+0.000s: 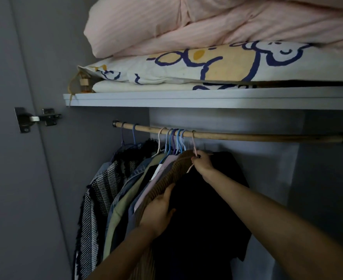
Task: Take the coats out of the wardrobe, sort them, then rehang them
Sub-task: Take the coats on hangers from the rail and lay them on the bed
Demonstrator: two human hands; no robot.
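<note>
1. Open wardrobe point(318, 178), grey inside, with its door point(5, 158) swung out at left on a metal hinge point(36, 118).
2. Upper compartment on a grey shelf point(186, 99): pink striped duvet point(207, 23) piled on top of a folded white and yellow cover with blue cartoon outlines point(217, 64), both filling the shelf from left of centre out past the right edge; small wooden block on a yellow cord point(83, 83) tucked at the cover's left end.
3. Lower compartment below the shelf: wooden rail point(247, 136) running left to right, bare along its right half.
4. Coats point(126, 188) hanging bunched on the left half of the rail, on blue, purple and white hangers point(176, 141); from left, a black and white woven one, denim, pale green, lilac, then a brown ribbed one point(166, 176).
5. Black coat point(203, 219) hanging rightmost in the row, just beside the brown one and nearest the camera, on a pink hanger point(194, 144) hooked over the rail.
6. Left hand point(159, 213) low at the black coat's left shoulder, thumb on the near side, fingers curled round the fabric edge between the black and brown coats.
7. Right hand point(202, 161) up at the collar, fingers closed together, pinching the pink hanger just below its hook.
</note>
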